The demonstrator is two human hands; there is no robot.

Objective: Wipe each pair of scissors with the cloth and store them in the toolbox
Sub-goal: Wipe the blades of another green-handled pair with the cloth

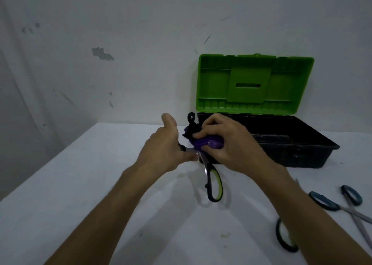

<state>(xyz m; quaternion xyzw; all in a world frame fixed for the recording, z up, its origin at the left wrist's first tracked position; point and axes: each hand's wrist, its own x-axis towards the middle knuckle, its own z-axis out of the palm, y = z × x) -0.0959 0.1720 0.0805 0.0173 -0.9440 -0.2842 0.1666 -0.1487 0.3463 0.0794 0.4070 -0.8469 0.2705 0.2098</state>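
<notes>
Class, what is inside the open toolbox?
The toolbox shows only a dark interior with a faint tray edge; no scissors visible inside. The right hand and cloth cover its near-left corner.

A single wide-angle camera worn on the head looks forward and down from close above the white bench (84, 184), both forearms reaching in from the bottom edge, the open toolbox (261, 139) against the facing wall (120, 43) ahead and right of centre.

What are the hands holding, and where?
The right hand grips the cloth bunched around the scissors; the left hand pinches the scissors near the blades.
</notes>
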